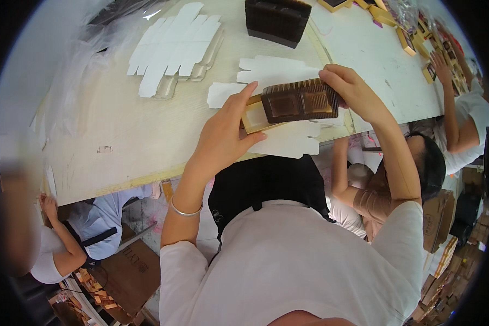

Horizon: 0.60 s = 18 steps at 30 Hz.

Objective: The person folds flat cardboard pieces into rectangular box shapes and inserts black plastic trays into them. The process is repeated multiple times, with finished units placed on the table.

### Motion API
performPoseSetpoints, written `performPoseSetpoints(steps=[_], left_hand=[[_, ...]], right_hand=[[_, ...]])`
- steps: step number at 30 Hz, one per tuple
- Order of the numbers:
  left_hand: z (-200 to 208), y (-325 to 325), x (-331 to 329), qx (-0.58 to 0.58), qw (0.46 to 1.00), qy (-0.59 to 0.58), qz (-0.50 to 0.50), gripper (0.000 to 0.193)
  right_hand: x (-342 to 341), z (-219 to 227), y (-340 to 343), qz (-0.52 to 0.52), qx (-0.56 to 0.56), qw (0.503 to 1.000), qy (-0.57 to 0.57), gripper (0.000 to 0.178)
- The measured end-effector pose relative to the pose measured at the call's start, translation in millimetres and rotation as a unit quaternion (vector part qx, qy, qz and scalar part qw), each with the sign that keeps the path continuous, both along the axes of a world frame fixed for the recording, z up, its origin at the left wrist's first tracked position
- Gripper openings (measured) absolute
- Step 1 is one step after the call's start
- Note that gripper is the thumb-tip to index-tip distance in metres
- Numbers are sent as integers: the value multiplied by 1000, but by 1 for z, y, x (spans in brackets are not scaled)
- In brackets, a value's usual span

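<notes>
My left hand (pixel 218 130) grips a small gold-edged box (pixel 254 116) with a pale inside, fingers on its far side and thumb on its near side. A dark brown ribbed plastic tray (pixel 300 102), showing two square recesses, lies tilted over the box's right part. My right hand (pixel 356 91) pinches the tray's right end between thumb and fingers. How deep the tray sits in the box is hidden. Beneath both hands lie unfolded white card blanks (pixel 296 140) on the table (pixel 114 125).
More white card blanks (pixel 174 41) lie stacked at the far left over clear plastic pieces. A block of dark brown trays (pixel 277 23) stands at the far middle. Gold boxes (pixel 405 41) crowd the far right. Co-workers (pixel 462 119) sit at both sides; cartons (pixel 127 277) stand below.
</notes>
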<state>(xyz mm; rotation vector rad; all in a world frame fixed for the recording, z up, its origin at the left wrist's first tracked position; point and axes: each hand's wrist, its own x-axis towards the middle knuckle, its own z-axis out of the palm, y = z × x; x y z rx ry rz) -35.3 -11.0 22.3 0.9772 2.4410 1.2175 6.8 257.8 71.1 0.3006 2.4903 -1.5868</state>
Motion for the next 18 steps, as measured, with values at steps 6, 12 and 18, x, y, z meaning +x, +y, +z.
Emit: performPoseSetpoints(steps=[6,12,18], left_hand=[[-2,7,3,-7,998,64,-26,73],[2,0,-3,7,999,-39,-33,66],[-6,-6,-22,50,992,-65,-93,68]], right_hand=[[-25,-28,-21,93,217,971,30,48],[1,1,-3,286,210,921,162,37],[11,-25,1,379,369,760,377,44]])
